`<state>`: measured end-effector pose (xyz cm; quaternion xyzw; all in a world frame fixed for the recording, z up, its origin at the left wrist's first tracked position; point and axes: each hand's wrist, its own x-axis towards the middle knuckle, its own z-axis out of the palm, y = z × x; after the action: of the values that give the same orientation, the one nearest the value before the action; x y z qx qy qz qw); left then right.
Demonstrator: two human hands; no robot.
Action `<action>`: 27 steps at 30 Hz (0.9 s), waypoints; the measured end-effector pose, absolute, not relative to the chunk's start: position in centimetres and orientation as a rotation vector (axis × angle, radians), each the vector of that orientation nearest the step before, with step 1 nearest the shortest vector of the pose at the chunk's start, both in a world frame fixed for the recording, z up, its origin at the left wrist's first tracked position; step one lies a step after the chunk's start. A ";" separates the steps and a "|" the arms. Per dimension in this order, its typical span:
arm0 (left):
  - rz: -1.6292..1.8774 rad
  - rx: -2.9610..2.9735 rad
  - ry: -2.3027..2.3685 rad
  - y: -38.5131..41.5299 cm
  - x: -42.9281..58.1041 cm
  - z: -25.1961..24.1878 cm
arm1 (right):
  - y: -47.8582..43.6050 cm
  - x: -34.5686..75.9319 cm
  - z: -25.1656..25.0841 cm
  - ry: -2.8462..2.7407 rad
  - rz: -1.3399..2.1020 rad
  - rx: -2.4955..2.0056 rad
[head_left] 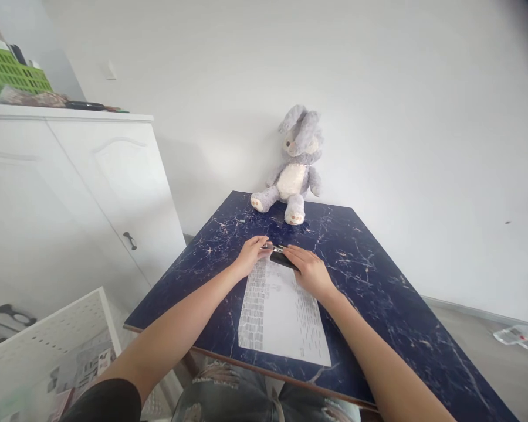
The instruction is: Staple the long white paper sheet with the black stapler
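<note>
A black stapler (283, 259) with a silvery metal part lies across the far edge of a printed sheet of paper (286, 319). My right hand (310, 271) is closed over its right end, with the fingers pointing left. At the stapler's metal end, my left hand (251, 256) has its thumb and fingers drawn together; they seem to pinch that end, though the fingertips are partly hidden. The paper rests flat on the dark blue marbled table (193, 275), its near edge close to the table's front.
A grey plush rabbit (291, 176) sits at the table's far edge against the wall. On the left stand a white cabinet (127, 176) and a white perforated bin (79, 322) with papers inside. A green basket (13, 73) tops the cabinet. A clear plastic item (517, 334) lies on the floor at right.
</note>
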<state>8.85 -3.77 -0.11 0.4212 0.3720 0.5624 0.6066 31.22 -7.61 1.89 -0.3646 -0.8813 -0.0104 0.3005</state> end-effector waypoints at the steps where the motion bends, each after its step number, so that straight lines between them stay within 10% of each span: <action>1: 1.262 0.958 0.825 -4.0 9.0 0.0 | -7.7 31.2 1.9 -2.371 -0.187 -0.935; 15: 1.235 0.782 0.755 -3.9 9.3 0.2 | -7.7 31.6 2.5 -2.358 -0.830 -0.809; 27: 1.435 1.296 1.143 -3.0 8.3 -0.6 | -6.8 32.8 2.5 -1.760 0.340 -1.194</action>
<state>8.28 -3.00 -0.59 0.5201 0.4586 0.5760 0.4329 32.75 -6.80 2.47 -0.4883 -0.7194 0.1389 0.4740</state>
